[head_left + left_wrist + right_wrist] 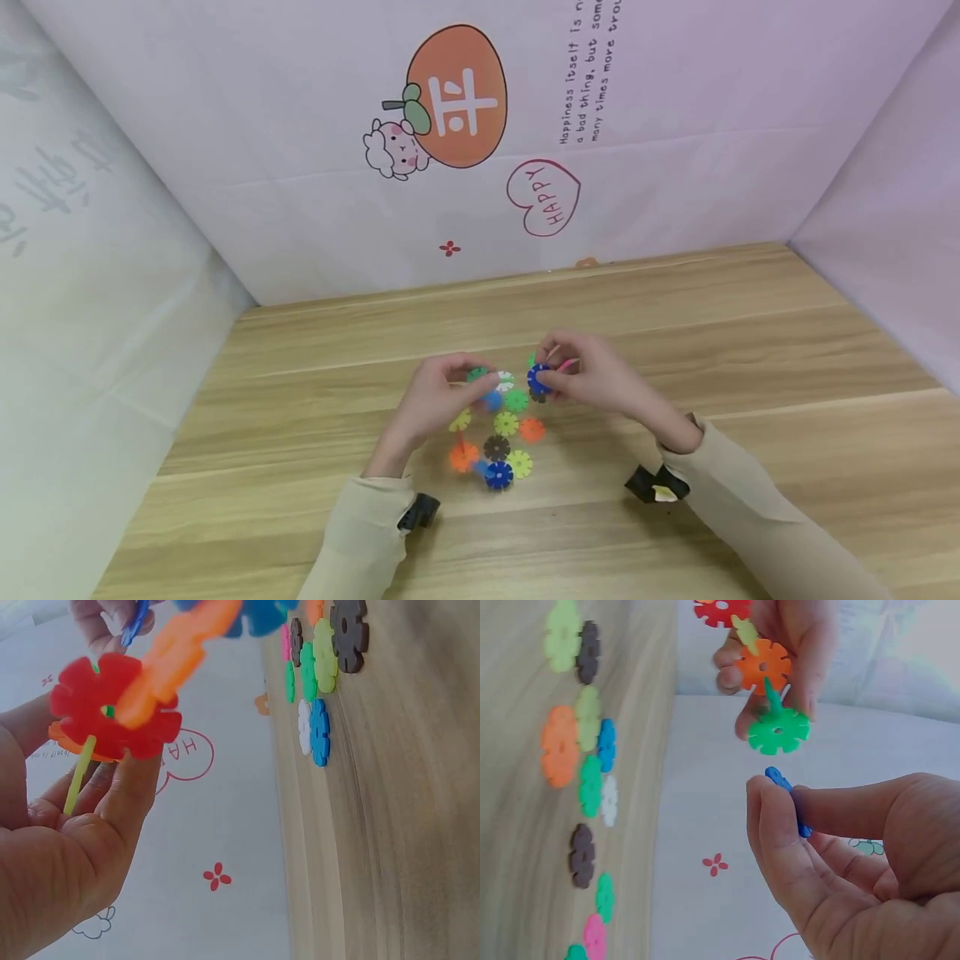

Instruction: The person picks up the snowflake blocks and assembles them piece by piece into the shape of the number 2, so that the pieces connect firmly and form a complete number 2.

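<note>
My left hand (435, 396) grips a chain of notched plastic discs slotted into one another. In the left wrist view a red disc (79, 697), an edge-on yellow disc (79, 776) and a blurred orange disc (180, 660) belong to it. A green disc (778, 739) forms the chain's end between that hand's thumb and fingers, joined through an edge-on green piece to an orange disc (750, 671). Between thumb and fingertips, my right hand (596, 375) pinches a dark blue disc (538, 379). In the right wrist view a small gap separates it from the green disc.
Loose discs lie on the wooden table (300, 433), among them a white one (610, 801), a brown one (582, 856), an orange one (532, 430) and a pink one (595, 936). A printed white cloth wall (300, 208) stands behind the table.
</note>
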Demonstrator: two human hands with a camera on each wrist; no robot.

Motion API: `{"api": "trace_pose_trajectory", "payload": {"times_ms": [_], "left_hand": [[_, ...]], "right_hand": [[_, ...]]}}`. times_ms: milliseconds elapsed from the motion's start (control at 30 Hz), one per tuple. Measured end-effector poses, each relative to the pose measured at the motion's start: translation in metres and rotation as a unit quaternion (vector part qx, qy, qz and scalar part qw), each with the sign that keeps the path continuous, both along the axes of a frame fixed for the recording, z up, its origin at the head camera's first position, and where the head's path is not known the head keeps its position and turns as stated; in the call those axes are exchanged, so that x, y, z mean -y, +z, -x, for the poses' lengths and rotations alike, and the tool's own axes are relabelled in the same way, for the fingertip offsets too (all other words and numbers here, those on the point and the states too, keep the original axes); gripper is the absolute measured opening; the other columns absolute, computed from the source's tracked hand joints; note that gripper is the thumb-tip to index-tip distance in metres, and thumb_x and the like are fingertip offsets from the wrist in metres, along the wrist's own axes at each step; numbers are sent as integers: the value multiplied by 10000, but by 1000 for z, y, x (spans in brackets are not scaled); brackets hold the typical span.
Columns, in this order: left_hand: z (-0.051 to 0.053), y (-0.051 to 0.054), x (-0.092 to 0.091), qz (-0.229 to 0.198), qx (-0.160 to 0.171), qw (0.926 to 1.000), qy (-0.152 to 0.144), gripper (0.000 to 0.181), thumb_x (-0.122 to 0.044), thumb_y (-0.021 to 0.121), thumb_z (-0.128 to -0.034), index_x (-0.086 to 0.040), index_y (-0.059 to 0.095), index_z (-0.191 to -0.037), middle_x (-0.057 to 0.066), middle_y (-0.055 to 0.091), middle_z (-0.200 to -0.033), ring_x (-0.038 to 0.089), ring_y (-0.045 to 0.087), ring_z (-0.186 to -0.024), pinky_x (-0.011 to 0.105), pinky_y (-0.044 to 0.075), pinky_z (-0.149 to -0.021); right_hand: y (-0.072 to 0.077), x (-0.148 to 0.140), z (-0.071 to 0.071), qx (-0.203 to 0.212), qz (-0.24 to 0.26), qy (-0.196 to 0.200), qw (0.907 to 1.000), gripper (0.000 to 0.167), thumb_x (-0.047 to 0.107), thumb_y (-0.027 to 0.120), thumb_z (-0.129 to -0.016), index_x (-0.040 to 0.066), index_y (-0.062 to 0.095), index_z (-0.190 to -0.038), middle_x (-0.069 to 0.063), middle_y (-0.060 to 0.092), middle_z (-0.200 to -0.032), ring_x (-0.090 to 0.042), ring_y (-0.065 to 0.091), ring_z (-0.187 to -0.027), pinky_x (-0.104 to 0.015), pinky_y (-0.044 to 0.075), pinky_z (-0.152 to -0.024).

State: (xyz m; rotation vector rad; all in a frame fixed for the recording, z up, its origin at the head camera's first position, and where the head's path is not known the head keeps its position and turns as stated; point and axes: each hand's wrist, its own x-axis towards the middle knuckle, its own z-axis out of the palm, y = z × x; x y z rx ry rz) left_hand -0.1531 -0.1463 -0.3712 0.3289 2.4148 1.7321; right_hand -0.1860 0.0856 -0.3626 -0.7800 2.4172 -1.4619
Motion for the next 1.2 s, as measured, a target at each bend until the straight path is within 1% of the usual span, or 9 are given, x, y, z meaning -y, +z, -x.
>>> {"api": "trace_pose_trajectory", "payload": {"times_ms": [167,333,467,600,733,833,967,1067,1200], "left_hand": [[0,1,0,25,17,10000,-17,275,-226,677,-905,-30,676,-1097,133,703,-977,340,685,-792,393,558,-717],[0,1,-1,-77,28,9999,-59,264,-204,672,-909,-20,669,-1099,141,699,-968,344,683,-804,463,550,-771],[0,-1,-1,-183,30,9997,-144,274,-190,665,-914,8,657,-1103,161,695,-964,373,677,-817,492,546,-779],[1,-2,-2,-307,7,9992,-246,284,-167,667,-911,36,645,-1108,150,697,-951,412,668,-832,505,549,-764],[1,-3,-2,-358,-29,9990,-250,251,-160,681,-899,2,667,-1091,101,709,-897,431,656,-836,435,564,-729],[1,-2,-2,-393,8,9990,-226,215,-160,685,-896,-38,686,-1073,77,716,-867,440,651,-844,406,560,-733],[1,-1,-3,-424,-49,9987,-262,192,-144,677,-901,-41,699,-1061,86,719,-894,439,658,-848,496,547,-760],[0,-1,-3,-393,-196,9986,-306,189,-130,672,-903,-29,705,-1059,133,716,-935,427,665,-836,550,534,-753],[0,0,-4,-405,-274,9983,-325,185,-117,667,-903,-26,707,-1059,159,711,-960,414,668,-828,556,534,-749]], "right_hand": [[6,6,2,261,138,-101,9995,127,-23,643,-884,1,594,-999,-130,652,-862,-252,677,-681,-318,576,-577],[7,7,1,331,251,-61,9991,134,-39,639,-881,-11,594,-1005,-134,652,-876,-315,682,-716,-313,577,-587],[6,8,1,367,359,-12,9987,133,-37,642,-881,-14,601,-1005,-140,656,-890,-308,682,-714,-318,578,-591],[4,9,1,285,441,90,9986,127,-49,647,-872,-25,607,-990,-147,665,-880,-316,676,-692,-318,575,-576],[3,9,1,349,582,82,9977,122,-39,641,-879,-23,621,-999,-144,676,-871,-335,671,-699,-336,577,-584],[3,9,1,519,686,26,9963,140,-24,640,-885,-13,642,-1025,-139,682,-871,-354,670,-721,-389,580,-612],[3,10,1,577,751,11,9955,154,-28,645,-880,-13,656,-1033,-133,690,-856,-361,673,-729,-419,579,-630],[3,10,-1,529,794,-9,9954,141,-44,655,-867,-29,656,-1008,-131,698,-824,-313,679,-707,-407,579,-621],[4,12,-2,499,845,-67,9951,136,-59,660,-855,-53,653,-990,-131,702,-797,-268,679,-681,-368,579,-603]]}}
